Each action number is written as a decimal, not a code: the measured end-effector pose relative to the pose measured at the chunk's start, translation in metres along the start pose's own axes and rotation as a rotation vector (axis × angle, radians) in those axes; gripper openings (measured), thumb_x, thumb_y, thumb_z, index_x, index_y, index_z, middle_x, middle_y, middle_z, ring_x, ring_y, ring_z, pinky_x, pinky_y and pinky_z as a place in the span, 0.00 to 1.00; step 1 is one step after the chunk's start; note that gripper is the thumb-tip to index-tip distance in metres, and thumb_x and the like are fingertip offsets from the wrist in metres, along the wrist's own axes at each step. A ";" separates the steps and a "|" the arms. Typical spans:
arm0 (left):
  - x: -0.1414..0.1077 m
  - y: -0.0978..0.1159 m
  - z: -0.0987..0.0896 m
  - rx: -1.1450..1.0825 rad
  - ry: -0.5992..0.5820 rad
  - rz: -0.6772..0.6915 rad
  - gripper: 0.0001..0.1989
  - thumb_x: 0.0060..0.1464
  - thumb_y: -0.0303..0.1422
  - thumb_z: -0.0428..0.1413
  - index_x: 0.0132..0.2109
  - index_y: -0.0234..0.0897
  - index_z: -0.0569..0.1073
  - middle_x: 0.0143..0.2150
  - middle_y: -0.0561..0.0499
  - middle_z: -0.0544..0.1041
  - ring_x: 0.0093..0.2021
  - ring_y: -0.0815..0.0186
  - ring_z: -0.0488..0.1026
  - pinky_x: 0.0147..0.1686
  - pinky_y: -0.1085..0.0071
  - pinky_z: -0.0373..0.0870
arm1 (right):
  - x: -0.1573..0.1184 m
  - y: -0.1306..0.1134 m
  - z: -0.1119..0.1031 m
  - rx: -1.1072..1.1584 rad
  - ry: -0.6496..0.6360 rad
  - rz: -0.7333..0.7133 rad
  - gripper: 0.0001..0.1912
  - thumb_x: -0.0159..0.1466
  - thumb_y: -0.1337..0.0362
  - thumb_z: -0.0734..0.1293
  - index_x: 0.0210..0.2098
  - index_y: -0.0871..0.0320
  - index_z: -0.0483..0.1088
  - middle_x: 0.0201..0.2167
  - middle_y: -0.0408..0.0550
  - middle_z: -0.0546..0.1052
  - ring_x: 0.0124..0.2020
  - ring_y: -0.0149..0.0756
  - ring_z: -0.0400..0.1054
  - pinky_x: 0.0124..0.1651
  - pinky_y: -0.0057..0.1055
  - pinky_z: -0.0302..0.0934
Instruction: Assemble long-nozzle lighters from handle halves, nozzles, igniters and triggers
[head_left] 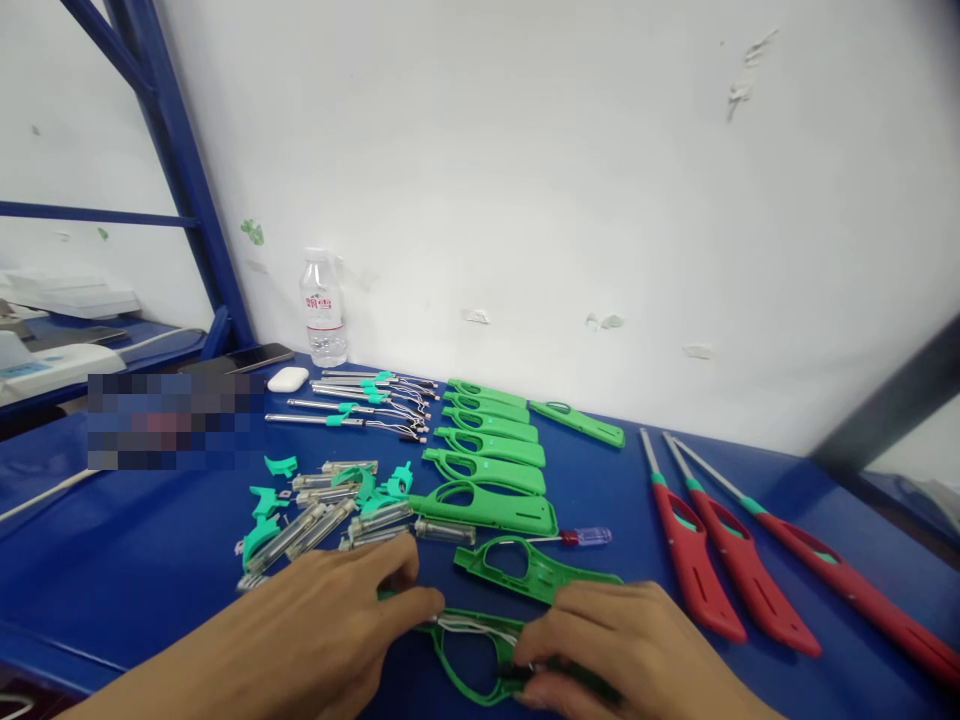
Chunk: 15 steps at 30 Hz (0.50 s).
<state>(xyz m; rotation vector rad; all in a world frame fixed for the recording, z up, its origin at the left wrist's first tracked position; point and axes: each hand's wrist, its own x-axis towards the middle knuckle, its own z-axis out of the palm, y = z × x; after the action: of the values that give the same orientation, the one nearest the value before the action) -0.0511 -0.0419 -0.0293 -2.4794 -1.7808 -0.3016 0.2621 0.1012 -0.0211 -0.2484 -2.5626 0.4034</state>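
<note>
A green lighter casing half point(461, 672) lies low at the front edge, with white wires point(480, 624) running along its upper side. My left hand point(337, 620) is closed on the casing's left end, thumb and index finger pressed together there. Over the right part, my right hand point(622, 650) pinches a small black part point(513, 672) by the trigger opening. My fingers and palm hide much of the casing's right end. Just beyond lies another green casing half point(540, 574), with a screwdriver point(589, 537) behind it.
Several green casing halves point(491, 447) are lined up at the back. Metal lighter tubes with wires point(345, 408), teal triggers point(262, 545) and clear fuel tanks point(322, 528) lie left. Three red lighters point(697, 570) lie right. A water bottle point(324, 310) stands by the wall.
</note>
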 end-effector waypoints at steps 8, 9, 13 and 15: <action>-0.015 -0.014 -0.009 0.063 -0.018 0.031 0.52 0.63 0.19 0.57 0.86 0.66 0.61 0.80 0.54 0.79 0.71 0.49 0.84 0.68 0.59 0.83 | 0.007 -0.010 -0.010 0.038 0.080 0.068 0.21 0.88 0.46 0.64 0.49 0.48 0.83 0.38 0.37 0.90 0.35 0.29 0.87 0.42 0.22 0.73; -0.015 -0.015 -0.009 0.060 -0.018 0.023 0.53 0.62 0.17 0.56 0.86 0.66 0.61 0.80 0.54 0.78 0.73 0.50 0.83 0.68 0.59 0.83 | 0.007 -0.011 -0.010 0.030 0.095 0.070 0.19 0.88 0.47 0.65 0.49 0.47 0.83 0.39 0.37 0.90 0.36 0.29 0.87 0.43 0.22 0.74; -0.013 -0.015 -0.008 0.083 -0.011 0.015 0.56 0.61 0.15 0.50 0.88 0.66 0.58 0.79 0.53 0.80 0.72 0.48 0.85 0.69 0.51 0.85 | 0.006 -0.012 -0.013 -0.007 0.149 0.063 0.14 0.88 0.50 0.67 0.53 0.47 0.83 0.41 0.39 0.91 0.37 0.32 0.89 0.44 0.23 0.78; -0.013 -0.016 -0.008 0.089 -0.023 0.016 0.56 0.61 0.15 0.50 0.88 0.67 0.56 0.79 0.53 0.80 0.70 0.49 0.86 0.69 0.49 0.86 | 0.006 -0.012 -0.014 -0.020 0.154 0.070 0.12 0.88 0.51 0.67 0.55 0.46 0.82 0.42 0.38 0.92 0.38 0.32 0.89 0.45 0.23 0.79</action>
<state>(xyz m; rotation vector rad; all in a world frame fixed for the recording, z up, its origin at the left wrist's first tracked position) -0.0707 -0.0501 -0.0251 -2.4441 -1.7421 -0.1895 0.2633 0.0946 -0.0022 -0.3627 -2.4129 0.3700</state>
